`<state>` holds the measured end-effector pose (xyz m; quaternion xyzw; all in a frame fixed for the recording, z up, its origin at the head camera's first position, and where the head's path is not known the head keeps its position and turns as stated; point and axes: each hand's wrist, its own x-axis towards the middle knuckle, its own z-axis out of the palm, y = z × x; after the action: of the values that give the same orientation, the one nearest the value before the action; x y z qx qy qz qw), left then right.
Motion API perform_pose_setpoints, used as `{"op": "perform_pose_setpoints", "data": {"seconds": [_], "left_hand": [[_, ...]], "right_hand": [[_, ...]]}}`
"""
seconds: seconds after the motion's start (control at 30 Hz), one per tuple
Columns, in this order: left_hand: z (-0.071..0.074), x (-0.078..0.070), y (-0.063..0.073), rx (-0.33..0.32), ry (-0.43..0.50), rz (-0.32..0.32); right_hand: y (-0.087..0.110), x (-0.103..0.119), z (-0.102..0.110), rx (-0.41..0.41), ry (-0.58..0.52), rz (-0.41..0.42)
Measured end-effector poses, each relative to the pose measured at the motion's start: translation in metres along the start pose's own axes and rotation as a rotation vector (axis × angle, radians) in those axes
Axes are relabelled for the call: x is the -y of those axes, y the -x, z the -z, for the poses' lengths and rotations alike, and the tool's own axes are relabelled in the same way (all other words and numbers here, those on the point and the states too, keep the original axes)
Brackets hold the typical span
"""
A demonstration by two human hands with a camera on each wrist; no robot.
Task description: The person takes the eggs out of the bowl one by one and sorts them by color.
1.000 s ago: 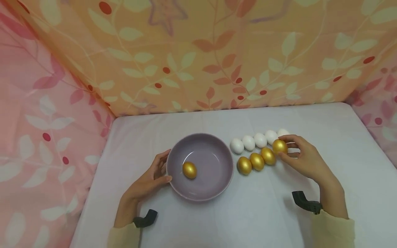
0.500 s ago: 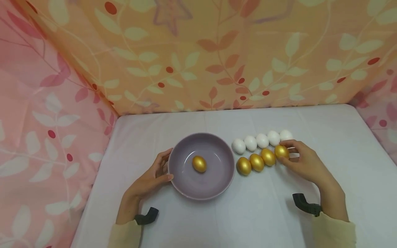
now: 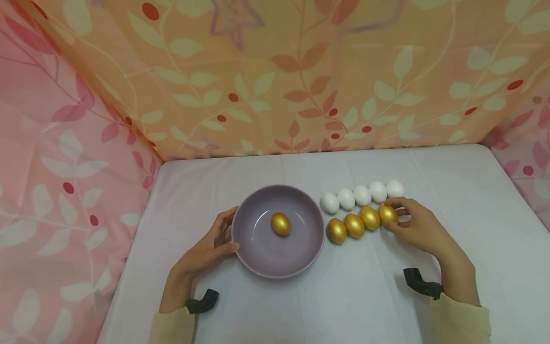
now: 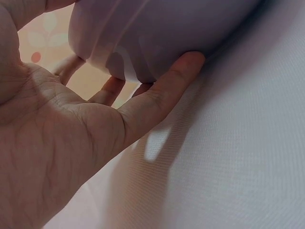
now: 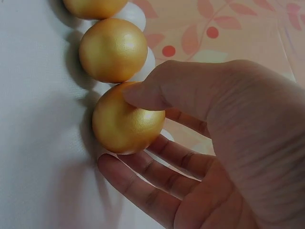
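My left hand (image 3: 205, 248) holds the left side of a round mauve bowl (image 3: 245, 258), thumb at the rim and the other fingers along its outer wall. In the left wrist view, fingertips (image 4: 188, 62) press against the bowl's lower wall, close to the cloth. One golden egg (image 3: 281, 224) lies inside the bowl, near its middle. My right hand (image 3: 418, 224) pinches another golden egg (image 5: 126, 124) between thumb and fingers. That egg sits at the right end of a row of golden eggs (image 3: 354, 225), right beside its neighbour (image 5: 113, 50).
Behind the golden row runs a row of several white eggs (image 3: 362, 195). Both rows start just right of the bowl. A white cloth (image 3: 326, 306) covers the table, with patterned fabric walls (image 3: 258, 95) at the back and sides. Dark camera mounts (image 3: 423, 284) sit at both wrists.
My right hand has brought its golden egg down and toward me, to the end of the golden row. The egg in the bowl has rolled right. My left hand stays at the bowl.
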<state>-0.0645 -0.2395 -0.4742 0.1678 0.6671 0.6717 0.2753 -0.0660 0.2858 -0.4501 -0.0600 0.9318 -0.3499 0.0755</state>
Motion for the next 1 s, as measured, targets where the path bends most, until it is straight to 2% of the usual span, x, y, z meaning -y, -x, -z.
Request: {"op": "perform_pose_setpoints", "data": {"seconds": [0.27,0.37,0.47,0.6,0.67,0.73,1.0], "left_hand": [[0.002,0.000,0.002,-0.014,0.005,-0.009],[0.001,0.001,0.002,-0.011,0.006,-0.001],[0.000,0.000,0.001,0.000,0.004,-0.003],[-0.001,-0.001,0.000,0.006,0.014,-0.007],[0.000,-0.002,-0.001,0.007,0.018,-0.009],[0.000,-0.001,-0.001,0.004,0.017,-0.009],[0.001,0.000,0.000,0.003,0.013,-0.003]], "right_hand": [[-0.003,0.010,0.006,-0.002,0.012,0.059],[0.000,0.017,0.010,-0.016,0.042,0.054],[0.003,0.023,0.012,-0.060,0.068,0.071],[0.002,0.033,0.008,-0.173,0.052,0.185],[-0.002,0.043,0.005,-0.198,0.045,0.235],[-0.006,0.055,0.002,-0.198,0.038,0.278],[-0.026,0.098,-0.010,-0.103,0.035,0.412]]}}
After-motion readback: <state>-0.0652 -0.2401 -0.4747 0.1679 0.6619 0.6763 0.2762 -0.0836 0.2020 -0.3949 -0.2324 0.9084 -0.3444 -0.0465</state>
